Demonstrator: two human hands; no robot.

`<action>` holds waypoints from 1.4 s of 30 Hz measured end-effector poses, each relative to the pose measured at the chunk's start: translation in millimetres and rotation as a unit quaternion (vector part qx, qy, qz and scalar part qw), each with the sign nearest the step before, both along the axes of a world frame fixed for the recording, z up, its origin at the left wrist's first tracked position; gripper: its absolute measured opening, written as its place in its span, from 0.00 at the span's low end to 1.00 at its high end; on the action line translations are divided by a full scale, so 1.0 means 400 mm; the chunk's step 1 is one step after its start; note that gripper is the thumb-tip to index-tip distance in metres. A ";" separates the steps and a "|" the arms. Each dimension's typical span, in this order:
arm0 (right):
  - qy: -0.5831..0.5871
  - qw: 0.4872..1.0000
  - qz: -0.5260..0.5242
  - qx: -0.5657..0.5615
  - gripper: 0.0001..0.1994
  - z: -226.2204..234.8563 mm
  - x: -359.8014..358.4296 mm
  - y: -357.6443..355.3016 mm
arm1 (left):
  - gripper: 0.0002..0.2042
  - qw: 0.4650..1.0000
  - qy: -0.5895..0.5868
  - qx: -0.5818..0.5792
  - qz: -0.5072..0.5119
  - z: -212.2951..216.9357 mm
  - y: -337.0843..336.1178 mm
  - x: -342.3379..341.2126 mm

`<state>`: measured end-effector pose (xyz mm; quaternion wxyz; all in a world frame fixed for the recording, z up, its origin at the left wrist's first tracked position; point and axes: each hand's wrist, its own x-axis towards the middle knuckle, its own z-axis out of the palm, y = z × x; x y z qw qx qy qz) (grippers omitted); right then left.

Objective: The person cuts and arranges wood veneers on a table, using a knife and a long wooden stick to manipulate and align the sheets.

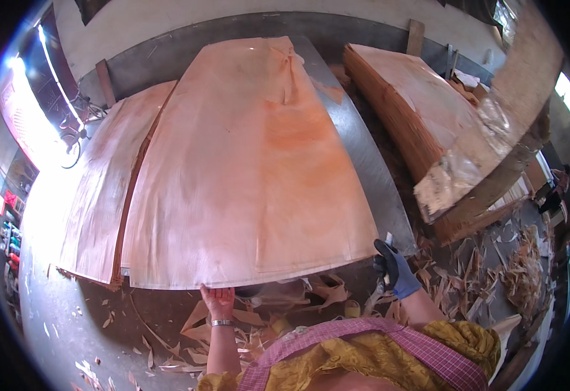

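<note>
Veneer sheet (200,176), broad and thin, lies flat on a grey metal table (383,205), its near edge at the person's front. Its left part is pale pink with faint lengthwise grain; the right part deepens to blotchy orange, and a straight lengthwise line shows between the two tones. Near the far right corner the wood puckers into a ragged crease. The bare left hand (218,302) touches the near edge; whether it pinches, I cannot tell. The gloved right hand (399,274), by the near right corner, curls around a slim white tool (387,279).
</note>
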<state>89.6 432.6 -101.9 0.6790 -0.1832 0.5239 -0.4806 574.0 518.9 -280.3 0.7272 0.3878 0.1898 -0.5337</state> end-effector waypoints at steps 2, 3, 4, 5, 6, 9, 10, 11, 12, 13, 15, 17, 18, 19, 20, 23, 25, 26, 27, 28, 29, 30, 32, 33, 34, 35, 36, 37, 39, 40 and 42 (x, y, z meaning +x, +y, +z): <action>0.004 1.000 0.022 0.010 0.11 0.003 -0.097 0.023 | 0.23 0.998 -0.040 0.005 0.043 -0.020 0.030 -0.018; 0.020 0.999 0.035 0.005 0.11 -0.011 -0.154 0.033 | 0.22 0.996 -0.061 0.006 0.065 -0.019 0.033 -0.044; 0.003 0.999 0.029 0.018 0.10 -0.006 -0.213 0.050 | 0.17 0.994 -0.076 0.005 0.080 0.027 0.038 -0.108; 0.048 0.998 0.010 0.028 0.10 0.004 -0.265 0.068 | 0.15 0.993 -0.093 0.012 0.074 0.014 0.037 -0.145; 0.020 1.000 0.001 0.015 0.11 0.010 -0.316 0.078 | 0.14 0.990 -0.115 0.020 0.073 0.002 0.058 -0.173; 0.073 0.997 0.009 -0.001 0.11 -0.043 -0.538 0.101 | 0.11 0.988 -0.144 0.006 0.063 -0.011 0.067 -0.336; 0.109 0.994 0.016 -0.004 0.11 -0.068 -0.614 0.097 | 0.10 0.987 -0.153 0.008 0.043 -0.019 0.068 -0.378; 0.113 0.994 0.008 -0.001 0.11 -0.091 -0.686 0.080 | 0.10 0.987 -0.161 0.010 0.024 -0.028 0.064 -0.424; 0.108 0.994 0.002 0.006 0.11 -0.131 -0.749 0.060 | 0.09 0.985 -0.169 0.022 0.036 -0.041 0.059 -0.458; 0.110 0.994 -0.011 0.012 0.11 -0.168 -0.818 0.045 | 0.09 0.986 -0.164 0.040 0.007 -0.030 0.033 -0.518; 0.121 0.992 -0.020 0.005 0.11 -0.250 -0.934 -0.005 | 0.09 0.984 -0.153 0.082 -0.044 -0.015 -0.012 -0.632; 0.132 0.991 -0.014 0.003 0.12 -0.283 -0.993 -0.082 | 0.12 0.980 -0.172 0.074 -0.068 -0.055 -0.056 -0.656; 0.148 0.989 -0.008 0.001 0.12 -0.303 -1.021 -0.124 | 0.12 0.981 -0.167 0.084 -0.058 -0.067 -0.095 -0.683; 0.166 0.986 -0.010 -0.002 0.11 -0.319 -1.058 -0.160 | 0.11 0.972 -0.197 0.102 -0.071 -0.064 -0.143 -0.726; 0.180 0.984 -0.004 -0.009 0.11 -0.343 -1.076 -0.201 | 0.10 0.970 -0.205 0.110 -0.073 -0.065 -0.184 -0.746; 0.213 0.976 -0.032 -0.036 0.11 -0.472 -1.157 -0.295 | 0.08 0.946 -0.259 0.166 -0.103 -0.056 -0.324 -0.805; 0.216 0.975 -0.036 -0.036 0.11 -0.517 -1.208 -0.327 | 0.08 0.944 -0.255 0.177 -0.114 -0.056 -0.359 -0.839; 0.207 0.977 -0.040 -0.032 0.11 -0.538 -1.233 -0.335 | 0.08 0.943 -0.256 0.179 -0.117 -0.061 -0.369 -0.862; 0.199 0.979 -0.047 -0.026 0.11 -0.565 -1.253 -0.344 | 0.08 0.941 -0.257 0.182 -0.122 -0.058 -0.384 -0.893; 0.190 0.981 -0.032 -0.020 0.11 -0.564 -1.265 -0.341 | 0.08 0.942 -0.252 0.183 -0.123 -0.053 -0.379 -0.918; 0.191 0.981 -0.034 -0.015 0.11 -0.562 -1.277 -0.340 | 0.09 0.944 -0.247 0.183 -0.124 -0.048 -0.374 -0.945; 0.189 0.981 -0.034 -0.007 0.12 -0.542 -1.274 -0.332 | 0.09 0.944 -0.242 0.187 -0.124 -0.035 -0.354 -0.961; 0.172 0.985 -0.030 0.008 0.11 -0.547 -1.297 -0.308 | 0.09 0.938 -0.247 0.206 -0.130 -0.022 -0.341 -0.985; 0.178 0.983 -0.029 0.026 0.11 -0.529 -1.302 -0.295 | 0.09 0.935 -0.248 0.217 -0.130 -0.010 -0.324 -0.994; 0.165 0.985 -0.035 0.038 0.11 -0.554 -1.333 -0.271 | 0.10 0.934 -0.246 0.235 -0.110 0.003 -0.331 -1.013; 0.153 0.986 -0.042 0.051 0.11 -0.580 -1.362 -0.245 | 0.10 0.935 -0.241 0.236 -0.110 0.008 -0.328 -1.011; 0.168 0.984 -0.034 0.057 0.11 -0.553 -1.362 -0.232 | 0.10 0.937 -0.236 0.239 -0.099 0.016 -0.295 -0.995; 0.170 0.983 -0.035 0.057 0.11 -0.523 -1.365 -0.231 | 0.10 0.939 -0.229 0.240 -0.095 0.026 -0.284 -0.998; 0.175 0.982 -0.034 0.057 0.11 -0.485 -1.374 -0.240 | 0.09 0.937 -0.239 0.239 -0.092 0.034 -0.292 -1.011; 0.176 0.982 -0.049 0.035 0.11 -0.492 -1.377 -0.262 | 0.09 0.935 -0.246 0.235 -0.100 0.027 -0.310 -1.017; 0.189 0.981 -0.041 0.030 0.12 -0.536 -1.416 -0.312 | 0.09 0.935 -0.251 0.212 -0.132 0.008 -0.346 -1.034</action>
